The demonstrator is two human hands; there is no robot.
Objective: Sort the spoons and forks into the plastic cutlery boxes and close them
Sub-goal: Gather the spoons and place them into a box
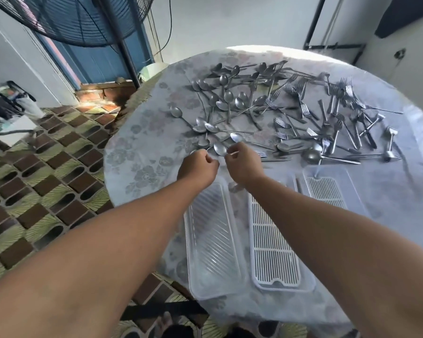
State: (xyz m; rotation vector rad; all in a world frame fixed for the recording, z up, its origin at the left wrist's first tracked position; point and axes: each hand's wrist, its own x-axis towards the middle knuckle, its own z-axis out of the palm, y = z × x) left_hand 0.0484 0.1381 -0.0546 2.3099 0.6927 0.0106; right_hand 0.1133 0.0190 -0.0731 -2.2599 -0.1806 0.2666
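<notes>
- Head view: both arms reach out over a round desk [142, 152] with a floral plastic cover, and the two hands meet at the near edge of the cutlery heap.
- The left hand [197, 164] has its fingers curled in tight; a sliver of metal shows at its tip, so it seems to pinch a spoon, though I cannot tell for certain.
- The right hand [244, 162] pinches the handle of a spoon [220, 149] between thumb and fingers — its bowl points toward 10 o'clock, just off the desk or resting on it; which one is unclear.
- The spoons [226, 98] lie scattered from 11 to 12 o'clock of the hands, the forks [337, 113] from 1 to 2 o'clock, with some mixing where the heaps meet. Roughly parted like this, each kind can probably be gathered in bunches.
- At 6 o'clock of the hands lies a clear ridged tray [214, 240], likely a lid or base, with nothing in it.
- Beside it at 5 o'clock sits a cutlery box [276, 250] with a white slatted insert, and a second box [327, 189] at 4 o'clock — both open and close to the person, so a short pull back should drop cutlery in.
- Judging by the bare boxes, sorting has barely begun.
</notes>
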